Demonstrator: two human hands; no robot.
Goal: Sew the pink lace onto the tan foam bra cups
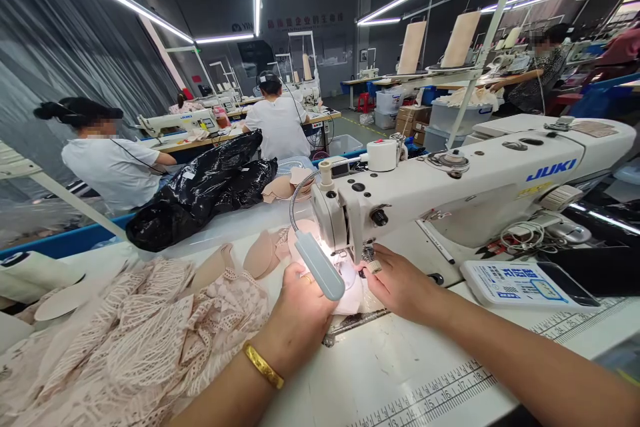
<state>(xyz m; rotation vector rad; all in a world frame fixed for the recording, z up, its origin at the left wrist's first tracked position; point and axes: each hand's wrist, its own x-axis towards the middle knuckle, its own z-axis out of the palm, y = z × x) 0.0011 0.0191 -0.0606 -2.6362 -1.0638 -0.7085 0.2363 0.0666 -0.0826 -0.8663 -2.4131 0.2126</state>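
A pale pink fabric piece [351, 299] lies under the needle area of a white sewing machine [415, 180], lit by a grey gooseneck lamp [320, 265] that covers part of it. My left hand [304, 307], with a gold bracelet at the wrist, is closed on the fabric's left side, its thumb up beside the lamp. On the other side my right hand [400, 283] has thumb and forefinger pinched at the fabric's right edge, close to the presser foot. The needle and the fingertips are partly hidden. Behind the lamp rest beige moulded bra cups [260, 253].
Beige lace pieces [135, 333] are heaped on the left of the table. Black plastic bags [200, 187] lie beyond. To the right are a white plastic case [520, 283], a marker pen [437, 240] and coiled cable [525, 233]. Other people sit at machines further off.
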